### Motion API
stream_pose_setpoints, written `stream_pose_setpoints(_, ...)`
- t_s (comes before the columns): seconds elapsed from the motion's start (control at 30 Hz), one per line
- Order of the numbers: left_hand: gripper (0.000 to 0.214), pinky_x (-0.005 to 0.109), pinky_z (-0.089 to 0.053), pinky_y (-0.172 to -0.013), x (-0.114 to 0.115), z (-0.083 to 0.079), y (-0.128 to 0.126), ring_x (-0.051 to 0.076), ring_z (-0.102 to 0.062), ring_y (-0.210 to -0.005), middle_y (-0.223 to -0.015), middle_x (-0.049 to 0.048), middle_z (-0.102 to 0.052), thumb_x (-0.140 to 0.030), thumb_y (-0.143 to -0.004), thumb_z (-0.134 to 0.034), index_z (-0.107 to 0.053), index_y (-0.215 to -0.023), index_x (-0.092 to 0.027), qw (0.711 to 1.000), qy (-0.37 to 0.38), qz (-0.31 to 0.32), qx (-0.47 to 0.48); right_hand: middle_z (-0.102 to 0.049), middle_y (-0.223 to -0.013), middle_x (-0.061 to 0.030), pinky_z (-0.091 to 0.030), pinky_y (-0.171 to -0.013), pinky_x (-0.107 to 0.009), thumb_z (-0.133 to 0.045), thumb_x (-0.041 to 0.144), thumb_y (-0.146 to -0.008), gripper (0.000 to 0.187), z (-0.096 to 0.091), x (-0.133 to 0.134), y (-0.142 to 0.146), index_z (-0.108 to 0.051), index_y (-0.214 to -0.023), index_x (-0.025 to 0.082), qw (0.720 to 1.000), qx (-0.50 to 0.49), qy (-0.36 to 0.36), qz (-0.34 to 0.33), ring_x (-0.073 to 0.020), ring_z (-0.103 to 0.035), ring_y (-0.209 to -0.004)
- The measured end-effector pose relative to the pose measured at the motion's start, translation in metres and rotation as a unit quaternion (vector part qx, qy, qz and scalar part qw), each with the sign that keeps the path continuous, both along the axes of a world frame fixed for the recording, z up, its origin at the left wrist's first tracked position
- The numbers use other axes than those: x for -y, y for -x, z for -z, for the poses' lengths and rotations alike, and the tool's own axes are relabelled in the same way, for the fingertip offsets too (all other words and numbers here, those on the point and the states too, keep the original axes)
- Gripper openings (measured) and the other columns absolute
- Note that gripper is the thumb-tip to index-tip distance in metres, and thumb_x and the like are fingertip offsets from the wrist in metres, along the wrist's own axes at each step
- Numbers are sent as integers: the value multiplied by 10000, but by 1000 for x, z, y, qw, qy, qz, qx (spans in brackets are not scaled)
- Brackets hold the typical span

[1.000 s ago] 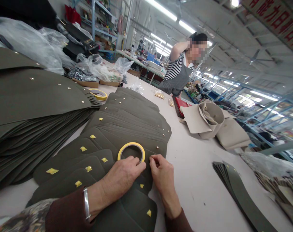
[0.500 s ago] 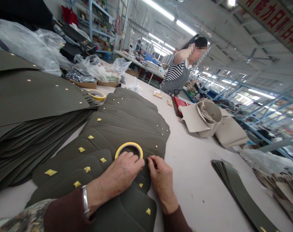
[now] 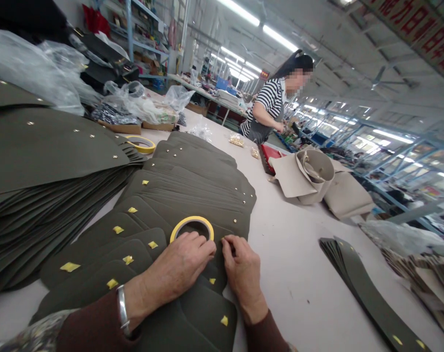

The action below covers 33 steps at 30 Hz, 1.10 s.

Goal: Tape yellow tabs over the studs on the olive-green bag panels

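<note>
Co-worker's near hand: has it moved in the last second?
Yes, downward: judged against the red object, the co-worker's near hand was high above it and now appears much closer.

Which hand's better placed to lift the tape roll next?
Left, probably: left hand covers the near side of the roll; right hand sits apart from it, by the right edge of the panels.

two tape rolls [image 3: 191, 218], nine yellow tabs [image 3: 153, 245] (middle pile [image 3: 196, 178])

The left hand [image 3: 185, 261] holds a yellow tape roll [image 3: 191, 219]; the right hand [image 3: 243, 266] is just beside, over olive panels [image 3: 196, 168].
</note>
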<state>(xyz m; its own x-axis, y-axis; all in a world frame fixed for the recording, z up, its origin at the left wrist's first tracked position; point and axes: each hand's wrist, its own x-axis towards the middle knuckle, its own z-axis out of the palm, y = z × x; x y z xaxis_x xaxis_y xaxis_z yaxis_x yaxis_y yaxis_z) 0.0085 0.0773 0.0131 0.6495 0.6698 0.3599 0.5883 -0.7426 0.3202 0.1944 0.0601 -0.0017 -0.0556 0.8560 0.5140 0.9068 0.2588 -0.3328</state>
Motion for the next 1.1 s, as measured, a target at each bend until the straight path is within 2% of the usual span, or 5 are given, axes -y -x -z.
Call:
stream_pose_setpoints(0.3,208,215,-546,-761,-5,-5,8,137,-695,-833,-952,17,-719,-204,-1009,-417,-551,-1168,-215,986,-37,33,161,-715,-701,12,-432,-606,-237,-635,161,-857,137,-21,19,-6,-729,-778,222,972,-93,192,-101,-135,-633,-613)
stream_pose_setpoints(0.47,410,241,-566,-866,-5,-5,8,168,-713,-1012,-1213,62,-703,-258,-1018,-404,-352,-1424,-222,994,-15,29,104,-722,-849,-26,-511,-657,-241,-613,154,-858,167,-30,20,-7,-715,-984,197,949,-270,82,-142,-143,-645,-715)
stream_pose_setpoints(0.63,355,268,-591,-758,-4,-5,7,196,-741,-914,-1099,70,-740,-284,-1020,-402,-337,-1361,-212,997,16,30,63,-708,-1006,-67,-549,-809,-289,-566,91,-882,245,-33,19,-3,-679,-1063,212,951,-218,16,-220,-171,-659,-921)
stream_pose_setpoints(0.9,249,245,-554,-770,-1,-8,4,164,-718,-918,-1056,32,-721,-219,-1017,-395,-405,-1265,-236,992,27,75,93,-694,-740,-35,-514,-635,-249,-539,80,-862,166,-27,20,2,-649,-818,196,972,-128,-53,-190,-146,-644,-664)
stream_pose_setpoints(1.1,224,228,-468,-612,-5,-14,3,139,-621,-680,-764,-11,-610,-200,-1016,-355,-551,-908,-214,995,9,58,83,-664,-628,-5,-472,-553,-228,-534,77,-794,178,-28,25,9,-642,-719,197,981,-124,-76,-129,-128,-610,-553)
